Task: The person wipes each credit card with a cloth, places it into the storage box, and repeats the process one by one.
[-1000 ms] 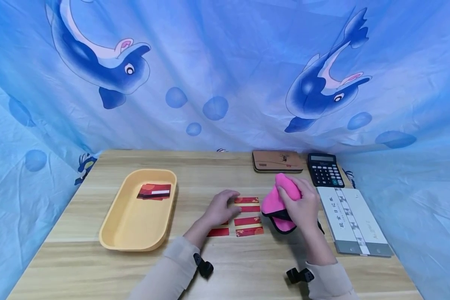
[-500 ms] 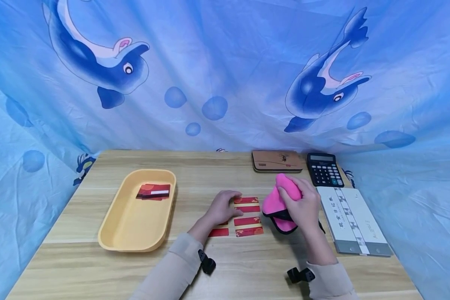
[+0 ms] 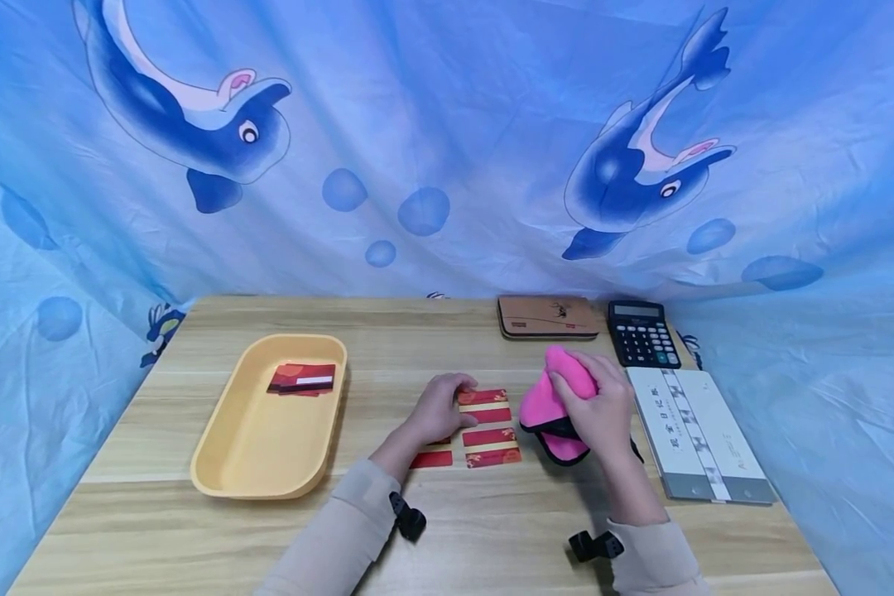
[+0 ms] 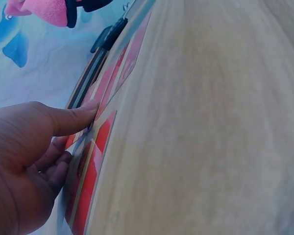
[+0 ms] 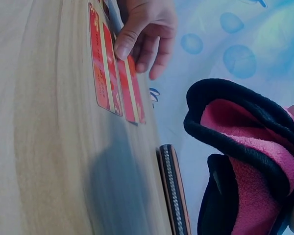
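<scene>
My left hand [image 3: 439, 410] is at the left end of a red-and-gold card [image 3: 484, 406] lying on the table, pinching it between thumb and fingers across its width. Nearer me lies a matching card [image 3: 491, 448], its long edge close alongside the first. Another red card [image 3: 432, 459] is partly covered by the left hand and wrist. A bunched pink cloth with black edging [image 3: 542, 404] is gripped by my right hand [image 3: 602, 406], just right of the cards. In the right wrist view the folded cloth [image 5: 252, 196] hangs beside the table surface.
A yellow tray [image 3: 268, 463] on the left holds several red cards [image 3: 301, 379]. At the back right are a brown zip wallet [image 3: 548, 318] and a black calculator [image 3: 644, 334]. White ledger books [image 3: 696, 434] lie along the right side. A blue dolphin-print curtain surrounds the table.
The far card and my left hand have shifted slightly left relative to the nearer card. The right hand keeps the cloth nearly in place. The head view has shifted a little.
</scene>
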`<state>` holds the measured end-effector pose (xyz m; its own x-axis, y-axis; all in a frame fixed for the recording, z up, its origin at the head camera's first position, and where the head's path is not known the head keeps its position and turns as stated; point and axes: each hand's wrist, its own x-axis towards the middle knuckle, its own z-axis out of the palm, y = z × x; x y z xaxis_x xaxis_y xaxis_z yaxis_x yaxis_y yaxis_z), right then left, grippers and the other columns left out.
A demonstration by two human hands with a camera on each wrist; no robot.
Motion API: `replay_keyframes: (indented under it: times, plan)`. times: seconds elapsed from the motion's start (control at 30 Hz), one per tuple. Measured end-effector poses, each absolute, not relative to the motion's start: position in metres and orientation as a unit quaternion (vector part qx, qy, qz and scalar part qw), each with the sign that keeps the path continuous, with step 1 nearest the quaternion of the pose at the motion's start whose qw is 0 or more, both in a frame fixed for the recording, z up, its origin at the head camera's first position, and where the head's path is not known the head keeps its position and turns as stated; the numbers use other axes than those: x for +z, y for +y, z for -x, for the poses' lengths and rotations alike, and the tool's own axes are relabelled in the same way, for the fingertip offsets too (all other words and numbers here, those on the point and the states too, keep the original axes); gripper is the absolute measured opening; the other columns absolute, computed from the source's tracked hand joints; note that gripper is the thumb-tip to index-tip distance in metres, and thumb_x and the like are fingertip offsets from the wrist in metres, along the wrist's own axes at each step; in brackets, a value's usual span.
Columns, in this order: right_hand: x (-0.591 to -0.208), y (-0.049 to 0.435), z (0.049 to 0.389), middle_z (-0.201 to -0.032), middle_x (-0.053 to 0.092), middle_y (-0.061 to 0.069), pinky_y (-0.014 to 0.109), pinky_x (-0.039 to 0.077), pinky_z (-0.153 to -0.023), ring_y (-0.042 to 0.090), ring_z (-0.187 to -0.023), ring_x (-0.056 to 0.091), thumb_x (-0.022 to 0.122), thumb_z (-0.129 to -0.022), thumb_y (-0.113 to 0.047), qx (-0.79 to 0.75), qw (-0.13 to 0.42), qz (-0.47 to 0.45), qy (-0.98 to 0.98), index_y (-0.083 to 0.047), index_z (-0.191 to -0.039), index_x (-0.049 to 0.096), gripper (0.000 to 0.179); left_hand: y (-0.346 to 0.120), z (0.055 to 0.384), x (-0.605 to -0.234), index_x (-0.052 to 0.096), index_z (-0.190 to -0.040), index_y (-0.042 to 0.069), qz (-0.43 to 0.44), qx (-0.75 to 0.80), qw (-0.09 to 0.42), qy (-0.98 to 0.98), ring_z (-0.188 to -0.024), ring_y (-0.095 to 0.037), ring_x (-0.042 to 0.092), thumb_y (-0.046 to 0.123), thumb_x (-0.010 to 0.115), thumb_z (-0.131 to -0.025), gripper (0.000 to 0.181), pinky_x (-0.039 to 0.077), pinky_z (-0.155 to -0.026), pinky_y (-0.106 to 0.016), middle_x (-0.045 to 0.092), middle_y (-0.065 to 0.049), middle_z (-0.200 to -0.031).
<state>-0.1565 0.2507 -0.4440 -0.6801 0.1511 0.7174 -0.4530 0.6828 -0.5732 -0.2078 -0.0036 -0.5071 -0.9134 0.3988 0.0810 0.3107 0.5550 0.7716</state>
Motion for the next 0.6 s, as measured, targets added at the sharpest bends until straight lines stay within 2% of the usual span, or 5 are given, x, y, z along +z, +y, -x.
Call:
replay_keyframes:
  times: [0.13, 0.27, 0.33, 0.43, 0.6]
  plan:
    - [-0.446, 0.251, 0.156, -0.103, 0.073, 0.013, 0.024, 0.043, -0.071, 0.027, -0.091, 0.064, 0.089, -0.076, -0.009, 0.392, 0.387, -0.091, -0.830, -0.002, -0.113, 0.075, 0.039, -0.008, 0.208, -0.505, 0.056, -0.134, 0.008, -0.192, 0.446, 0.052, 0.873, -0.104, -0.023, 0.053, 0.005, 0.086, -0.080, 0.063, 0.048, -0.101, -0.041, 0.058, -0.007, -0.110]
    - [-0.446, 0.249, 0.156, -0.105, 0.073, 0.013, 0.027, 0.043, -0.073, 0.028, -0.095, 0.063, 0.089, -0.077, -0.010, 0.393, 0.383, -0.088, -0.831, -0.004, -0.114, 0.075, 0.040, -0.014, 0.209, -0.504, 0.051, -0.144, 0.006, -0.188, 0.448, 0.045, 0.873, -0.108, -0.025, 0.054, 0.005, 0.089, -0.076, 0.078, 0.049, -0.101, -0.043, 0.057, -0.010, -0.118]
    - [-0.446, 0.248, 0.156, -0.106, 0.073, 0.012, 0.027, 0.042, -0.073, 0.028, -0.096, 0.064, 0.089, -0.077, -0.012, 0.392, 0.378, -0.084, -0.834, -0.006, -0.115, 0.075, 0.041, -0.017, 0.209, -0.505, 0.055, -0.141, 0.006, -0.181, 0.451, 0.047, 0.873, -0.111, -0.026, 0.056, 0.006, 0.089, -0.077, 0.073, 0.049, -0.103, -0.044, 0.061, -0.011, -0.120]
    - [-0.446, 0.247, 0.155, -0.108, 0.073, 0.011, 0.026, 0.043, -0.072, 0.027, -0.095, 0.066, 0.089, -0.078, -0.013, 0.389, 0.370, -0.080, -0.840, -0.007, -0.116, 0.075, 0.041, -0.020, 0.209, -0.506, 0.063, -0.132, 0.009, -0.171, 0.455, 0.044, 0.873, -0.111, -0.025, 0.060, 0.007, 0.085, -0.082, 0.055, 0.050, -0.101, -0.043, 0.066, -0.009, -0.120]
    - [-0.445, 0.244, 0.154, -0.109, 0.073, 0.011, 0.022, 0.045, -0.074, 0.027, -0.096, 0.068, 0.089, -0.077, -0.012, 0.392, 0.361, -0.079, -0.842, -0.006, -0.116, 0.075, 0.042, -0.022, 0.208, -0.508, 0.070, -0.118, 0.009, -0.162, 0.475, 0.007, 0.865, -0.086, -0.019, 0.062, 0.004, 0.077, -0.089, 0.030, 0.056, -0.081, -0.037, 0.069, -0.006, -0.100]
